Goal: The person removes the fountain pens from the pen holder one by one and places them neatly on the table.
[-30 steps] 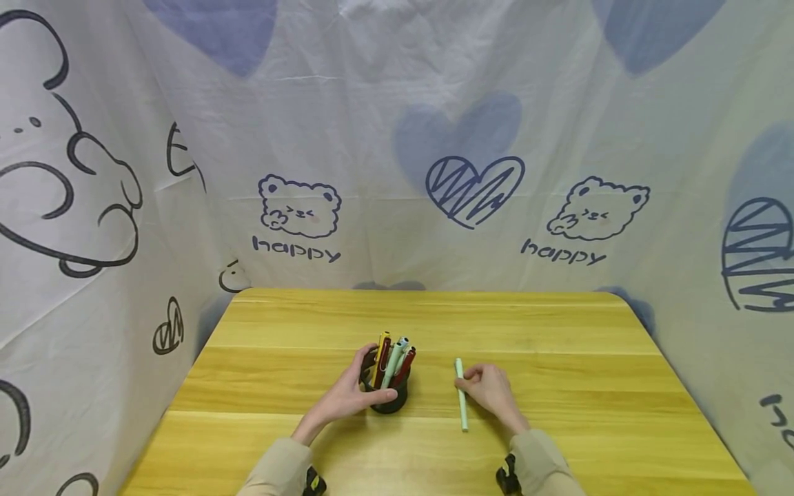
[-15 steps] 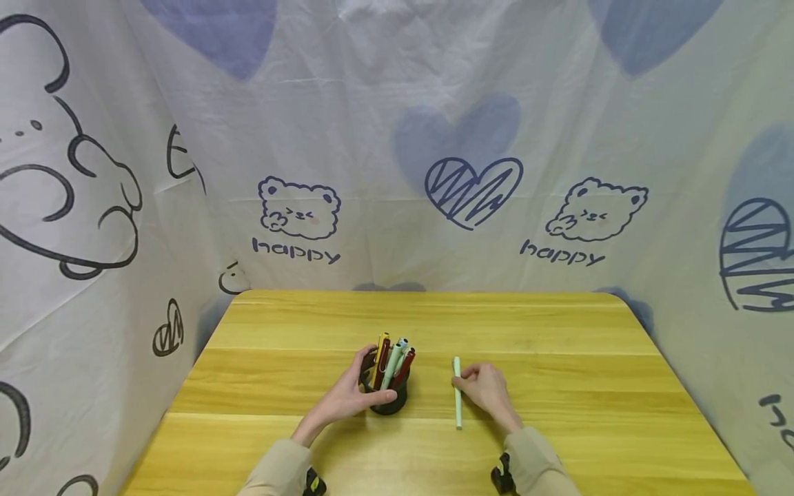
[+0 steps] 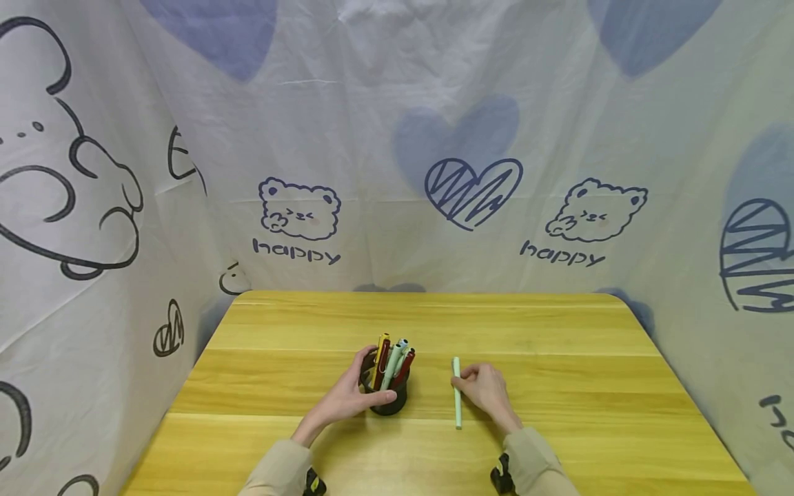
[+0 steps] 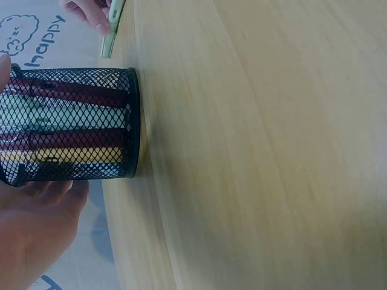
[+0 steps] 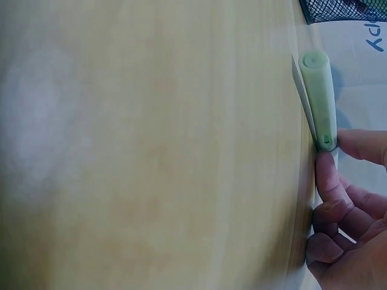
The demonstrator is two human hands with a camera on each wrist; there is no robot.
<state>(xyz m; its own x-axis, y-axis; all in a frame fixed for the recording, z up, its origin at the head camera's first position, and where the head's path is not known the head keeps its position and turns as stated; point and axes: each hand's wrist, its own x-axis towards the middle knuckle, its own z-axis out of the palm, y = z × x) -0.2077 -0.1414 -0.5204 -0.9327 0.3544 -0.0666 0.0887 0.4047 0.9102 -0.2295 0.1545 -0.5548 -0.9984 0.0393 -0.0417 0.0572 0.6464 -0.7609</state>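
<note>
My left hand [image 3: 347, 394] curls round a black mesh pen holder [image 3: 391, 403], its thumb on the near side and its fingers behind. The holder stands upright, with yellow, dark red, light green and pale blue pens sticking out of it. Through the mesh [image 4: 72, 124] the lower parts of the pens show in the left wrist view. To the right, my right hand [image 3: 486, 389] pinches a light green pen [image 3: 458, 406] between thumb and fingertips. The pen points away from me, close over the table, its blunt near end [image 5: 315, 63] facing the right wrist camera.
The wooden table [image 3: 595, 386] has rounded far corners. Behind it and at both sides hangs a white cloth [image 3: 384, 227] printed with hearts, bears and "happy".
My right hand has shifted slightly left with the light green pen, which has turned to point straighter away from me. The left hand and the pen holder have stayed put.
</note>
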